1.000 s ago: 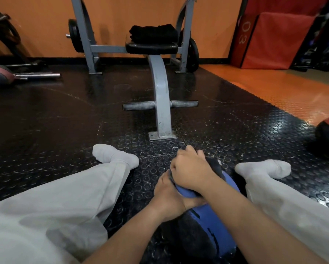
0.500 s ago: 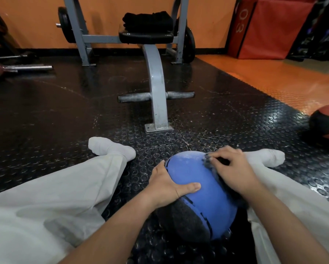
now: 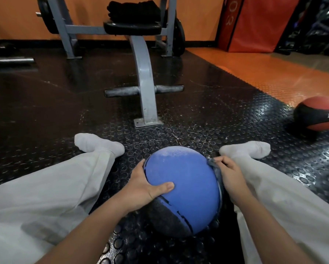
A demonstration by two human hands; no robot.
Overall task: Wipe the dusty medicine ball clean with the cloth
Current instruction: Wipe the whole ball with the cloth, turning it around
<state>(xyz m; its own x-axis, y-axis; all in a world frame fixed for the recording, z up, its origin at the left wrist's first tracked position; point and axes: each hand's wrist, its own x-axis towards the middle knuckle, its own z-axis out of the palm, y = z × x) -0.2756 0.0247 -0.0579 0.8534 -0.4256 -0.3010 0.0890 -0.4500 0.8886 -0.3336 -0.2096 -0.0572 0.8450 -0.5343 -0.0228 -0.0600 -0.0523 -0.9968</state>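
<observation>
A blue and black medicine ball (image 3: 182, 183) lies on the black studded floor between my outstretched legs. Pale dust still shows on its far top. My left hand (image 3: 143, 187) holds the ball's left side, thumb laid across the blue panel. My right hand (image 3: 231, 175) presses a dark grey cloth (image 3: 216, 169) against the ball's right side, fingers curled round the cloth. Most of the cloth is hidden between that hand and the ball.
A grey weight bench (image 3: 144, 73) stands straight ahead, with folded black fabric (image 3: 133, 9) on its seat. A red and black medicine ball (image 3: 318, 113) lies at the right. Orange flooring and a red pad (image 3: 255, 23) are at the back right.
My right hand has slid the cloth from the ball's top down to its right side. More blue surface is now exposed. My left hand keeps its hold on the left side.
</observation>
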